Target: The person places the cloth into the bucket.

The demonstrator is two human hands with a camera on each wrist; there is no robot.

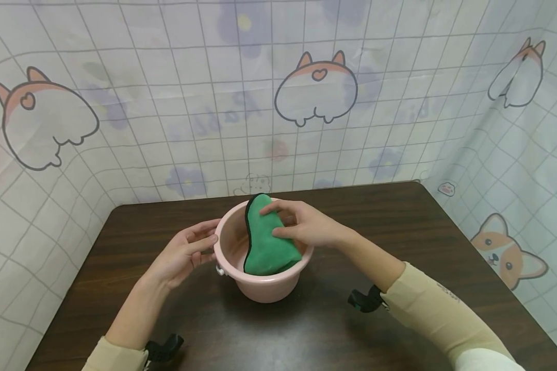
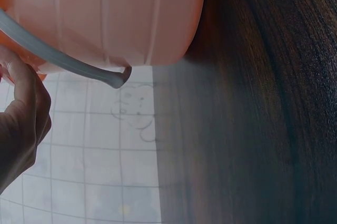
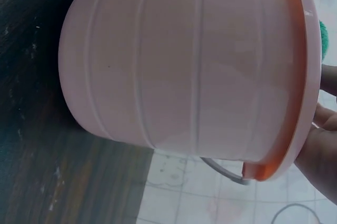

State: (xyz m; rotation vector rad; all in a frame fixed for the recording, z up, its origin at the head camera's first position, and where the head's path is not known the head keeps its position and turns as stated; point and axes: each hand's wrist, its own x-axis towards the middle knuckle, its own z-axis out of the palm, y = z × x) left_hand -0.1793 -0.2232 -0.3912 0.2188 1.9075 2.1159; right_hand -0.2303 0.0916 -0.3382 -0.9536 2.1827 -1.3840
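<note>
Head camera above, facing forward and down over the surface (image 1: pixel 399 216), both wrist cameras close, side-on, sharing the pink bucket (image 1: pixel 264 288)

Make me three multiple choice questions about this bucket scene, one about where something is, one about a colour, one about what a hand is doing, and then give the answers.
1. Where is the green cloth?
A. flat on the table
B. in the pink bucket, sticking up past its rim
C. draped over the left wrist

2. What colour is the cloth's edging?
A. black
B. white
C. yellow

3. What is the left hand doing?
A. gripping the cloth
B. lying flat on the table away from the bucket
C. touching the bucket's outer wall just below the rim, fingers fairly straight

Answers:
1 B, the head view shows the cloth standing inside the bucket under the right hand.
2 A, a dark border runs along the cloth's left edge.
3 C, the fingertips meet the bucket's left side while the right hand grips the cloth.
</note>
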